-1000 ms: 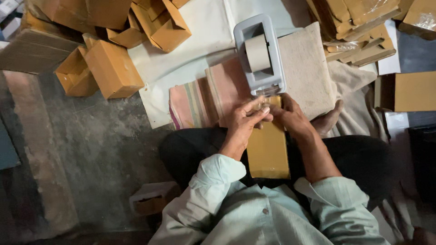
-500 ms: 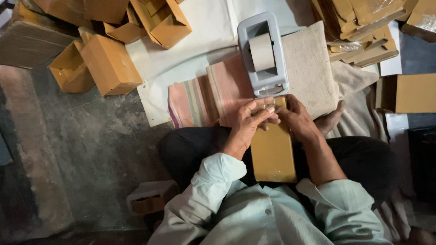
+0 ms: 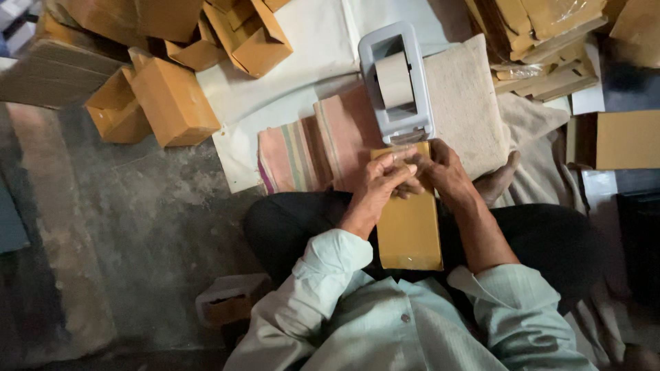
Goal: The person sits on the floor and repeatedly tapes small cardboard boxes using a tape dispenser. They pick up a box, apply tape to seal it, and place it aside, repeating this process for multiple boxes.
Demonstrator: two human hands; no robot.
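A flat brown cardboard box (image 3: 410,223) lies lengthwise on my lap. My left hand (image 3: 382,180) and my right hand (image 3: 441,172) both press on its far end, fingers meeting over a strip of clear tape there. Just beyond the box's far end stands a grey desktop tape dispenser (image 3: 399,84) with a beige tape roll, resting on a striped cloth (image 3: 309,148).
Folded brown boxes (image 3: 172,99) and open cartons are piled at the upper left on a white sheet (image 3: 309,48). Flat cardboard stacks (image 3: 536,41) lie at the upper right, another brown box (image 3: 627,139) at the right edge. Bare grey floor (image 3: 137,227) is at the left.
The view has shifted slightly. My hands have slid together along the box's far end, near the dispenser; the box stays on my lap.
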